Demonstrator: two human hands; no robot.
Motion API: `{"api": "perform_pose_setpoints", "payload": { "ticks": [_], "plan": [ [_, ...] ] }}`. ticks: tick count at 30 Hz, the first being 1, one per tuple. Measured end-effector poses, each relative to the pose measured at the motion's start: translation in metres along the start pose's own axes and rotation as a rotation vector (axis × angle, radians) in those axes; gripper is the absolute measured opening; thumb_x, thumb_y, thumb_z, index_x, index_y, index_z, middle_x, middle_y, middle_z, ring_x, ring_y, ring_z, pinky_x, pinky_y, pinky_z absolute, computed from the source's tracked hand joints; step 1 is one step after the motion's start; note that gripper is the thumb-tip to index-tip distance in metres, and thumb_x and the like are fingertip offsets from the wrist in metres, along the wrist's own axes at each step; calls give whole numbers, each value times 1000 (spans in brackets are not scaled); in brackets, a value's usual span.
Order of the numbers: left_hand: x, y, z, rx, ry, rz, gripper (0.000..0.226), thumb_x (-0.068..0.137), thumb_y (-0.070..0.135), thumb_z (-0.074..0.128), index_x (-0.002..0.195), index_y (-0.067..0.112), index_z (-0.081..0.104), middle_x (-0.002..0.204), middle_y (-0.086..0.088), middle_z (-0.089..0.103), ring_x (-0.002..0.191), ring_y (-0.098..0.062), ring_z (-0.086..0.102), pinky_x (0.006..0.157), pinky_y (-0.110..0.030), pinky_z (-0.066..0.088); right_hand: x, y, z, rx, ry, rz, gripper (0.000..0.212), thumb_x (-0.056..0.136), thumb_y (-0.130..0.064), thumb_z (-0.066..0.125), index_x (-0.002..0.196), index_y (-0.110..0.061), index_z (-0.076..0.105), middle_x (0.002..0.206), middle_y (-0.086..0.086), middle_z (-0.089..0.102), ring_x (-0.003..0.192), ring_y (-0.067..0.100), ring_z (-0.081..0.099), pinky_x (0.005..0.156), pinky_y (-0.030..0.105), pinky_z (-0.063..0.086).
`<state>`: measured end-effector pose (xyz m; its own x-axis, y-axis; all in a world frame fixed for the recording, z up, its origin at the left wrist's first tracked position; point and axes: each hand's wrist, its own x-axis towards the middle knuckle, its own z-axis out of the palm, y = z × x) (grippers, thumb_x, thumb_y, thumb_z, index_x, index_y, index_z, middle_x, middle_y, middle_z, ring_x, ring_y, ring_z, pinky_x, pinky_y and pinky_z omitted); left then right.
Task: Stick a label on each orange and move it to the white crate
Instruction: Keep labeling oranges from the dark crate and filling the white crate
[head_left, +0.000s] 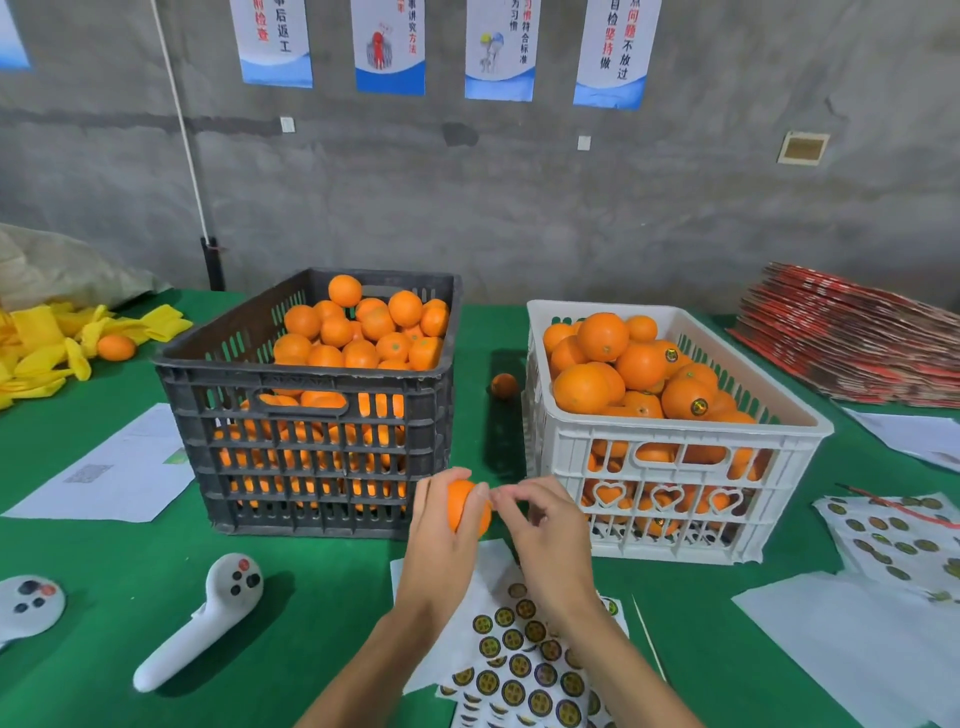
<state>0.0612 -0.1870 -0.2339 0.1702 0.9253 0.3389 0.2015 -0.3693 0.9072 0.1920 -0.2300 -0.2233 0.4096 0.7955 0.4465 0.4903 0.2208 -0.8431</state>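
While left hand (441, 525) grips an orange (464, 508) — right hand (545, 530) pinches beside it.

orange (462, 506): held above label sheet (524, 654) | white crate (675, 457): heaped with oranges, right of black crate (311, 415)

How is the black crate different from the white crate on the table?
The black crate is dark with plain slotted walls; the white crate has heart-shaped cutouts low on its front. The black crate stands left of the white crate. Round labels show on some oranges in the white crate; I can see none on those in the black crate. Both are slotted plastic, stand upright on the green table, and are heaped with oranges.
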Motion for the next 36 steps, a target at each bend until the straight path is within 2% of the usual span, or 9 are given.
{"api": "perform_pose_setpoints", "payload": {
  "ticks": [6,9,13,17,20,22,28,32,36],
  "plan": [
    [38,64,5,-72,51,85,26,105,50,45,121,32,56,118,7,54,109,2,53,85,-17,43,30,-52,-21,73,76,-225,14,99,-26,67,106,-23,79,104,-15,67,102,13,66,83,30,56],
    [61,93,7,-146,19,45,27,108,47,44,122,26,55,118,-2,58,112,-12,58,94,-32,51,42,-65,-38,-157,-38,-382,35,103,-34,59,137,-24,64,131,-16,54,115,6,58,89,27,55],
    [87,125,20,-158,-51,23,36,107,48,48,136,28,51,129,4,56,113,-6,56,86,-19,46,63,-72,-53,-513,-16,-450,74,91,-44,70,154,-21,39,155,-9,36,126,9,52,86,30,58],
    [107,145,32,-103,-125,101,45,111,41,41,152,24,47,145,5,52,126,-8,50,108,-29,41,97,-75,-76,-455,135,-407,62,92,-39,74,145,-16,51,145,0,56,126,16,56,93,25,51],
    [122,156,38,-84,-190,136,46,110,40,43,153,23,47,146,7,53,127,-3,49,98,-17,39,119,-71,-92,-478,154,-355,56,98,-41,66,144,-14,50,142,2,58,123,18,57,95,21,45],
    [126,160,43,-100,-231,136,44,108,40,49,149,24,50,142,6,59,125,-6,57,90,-14,44,132,-67,-99,-516,149,-365,52,101,-38,62,145,-12,48,143,5,56,119,23,60,95,32,51],
    [134,154,39,-92,-192,126,39,105,38,58,141,25,55,138,6,61,125,-11,60,94,-24,53,158,-55,-111,-552,164,-279,58,104,-36,57,155,-19,35,158,0,40,119,22,61,100,40,54],
    [140,143,25,-57,-169,119,37,105,32,59,140,23,55,139,6,60,123,-8,57,87,-16,47,167,-51,-115,-716,-6,-487,53,99,-31,63,148,-35,42,157,-9,31,89,17,66,68,36,60],
    [140,140,12,-26,-157,102,37,105,33,59,141,24,54,142,4,57,126,-11,57,99,-29,50,185,-50,-113,-854,12,-416,54,100,-17,60,145,-41,41,165,-10,19,78,18,63,54,34,57]
  ]
}}
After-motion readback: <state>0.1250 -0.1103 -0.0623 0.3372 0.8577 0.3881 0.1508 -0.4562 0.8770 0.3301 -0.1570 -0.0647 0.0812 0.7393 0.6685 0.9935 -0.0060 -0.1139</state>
